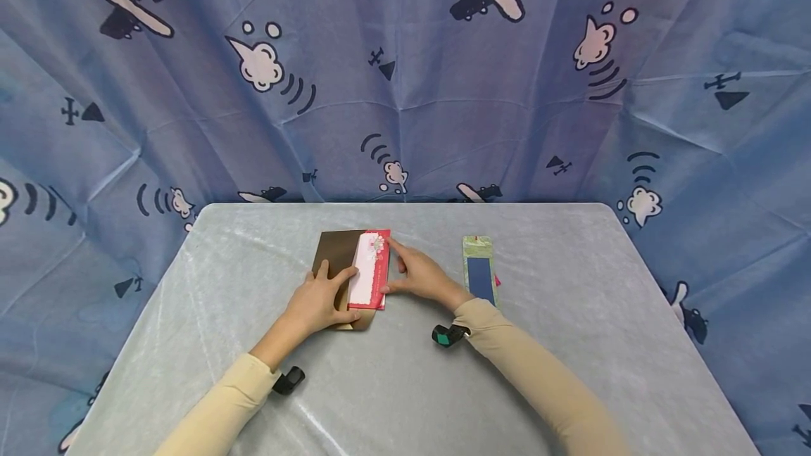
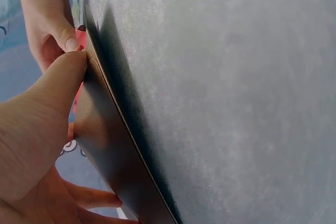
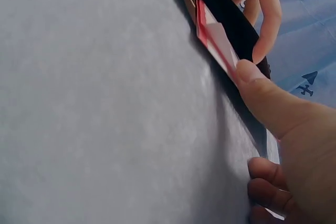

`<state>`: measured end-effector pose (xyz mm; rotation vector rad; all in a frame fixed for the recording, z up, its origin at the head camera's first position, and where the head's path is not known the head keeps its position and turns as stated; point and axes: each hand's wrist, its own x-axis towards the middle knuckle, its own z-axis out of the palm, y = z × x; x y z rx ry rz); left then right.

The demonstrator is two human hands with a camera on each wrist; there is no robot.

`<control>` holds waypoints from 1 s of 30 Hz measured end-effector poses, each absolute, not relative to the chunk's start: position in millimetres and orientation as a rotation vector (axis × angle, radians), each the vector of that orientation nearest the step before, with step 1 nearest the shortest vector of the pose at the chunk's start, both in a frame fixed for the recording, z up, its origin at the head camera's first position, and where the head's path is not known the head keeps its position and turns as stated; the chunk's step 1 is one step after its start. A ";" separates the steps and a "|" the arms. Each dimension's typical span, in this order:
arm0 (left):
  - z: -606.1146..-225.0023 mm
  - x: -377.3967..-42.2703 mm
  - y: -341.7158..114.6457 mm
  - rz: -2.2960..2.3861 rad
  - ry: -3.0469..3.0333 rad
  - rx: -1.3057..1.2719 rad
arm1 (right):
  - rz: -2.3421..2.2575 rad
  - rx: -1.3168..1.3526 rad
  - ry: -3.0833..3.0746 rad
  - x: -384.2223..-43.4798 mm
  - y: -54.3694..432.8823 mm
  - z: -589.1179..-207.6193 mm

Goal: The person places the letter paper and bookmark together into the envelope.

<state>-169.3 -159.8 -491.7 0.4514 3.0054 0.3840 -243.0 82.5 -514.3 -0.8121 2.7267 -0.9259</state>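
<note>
A brown folder (image 1: 336,248) with a dark inner face lies on the table, left of centre. A red and white card (image 1: 365,269) with a flower print is partly inside or over its right part; how deep cannot be told. My left hand (image 1: 315,305) holds the brown folder, thumb at its near edge and index fingertip by the card's left edge. Gripping the card's right edge, my right hand (image 1: 426,274) has its index finger at the far corner and its thumb lower down. The right wrist view shows the right thumb (image 3: 257,85) against the card's edge.
A green strip with a blue panel (image 1: 480,276) lies to the right, partly behind the right forearm, and a small red piece (image 1: 498,281) shows beside it. Grey cloth covers the table (image 1: 393,385). A blue curtain (image 1: 405,76) with aeroplane prints hangs behind.
</note>
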 end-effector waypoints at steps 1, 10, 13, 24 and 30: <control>-491.8 -169.3 -159.8 0.384 3.006 0.450 | -0.902 -0.817 2.734 -243.3 83.1 -514.3; -491.8 -168.6 -159.4 0.385 3.017 0.456 | -0.770 -0.813 2.768 -243.0 82.8 -514.8; -491.6 -168.3 -159.0 0.385 3.015 0.451 | -0.741 -0.802 2.778 -242.4 82.0 -515.2; -492.8 -168.4 -158.8 0.368 3.026 0.456 | -0.679 -0.769 2.808 -242.7 79.5 -517.8; -493.1 -168.8 -159.1 0.366 3.032 0.462 | -0.671 -0.772 2.816 -242.8 78.2 -518.4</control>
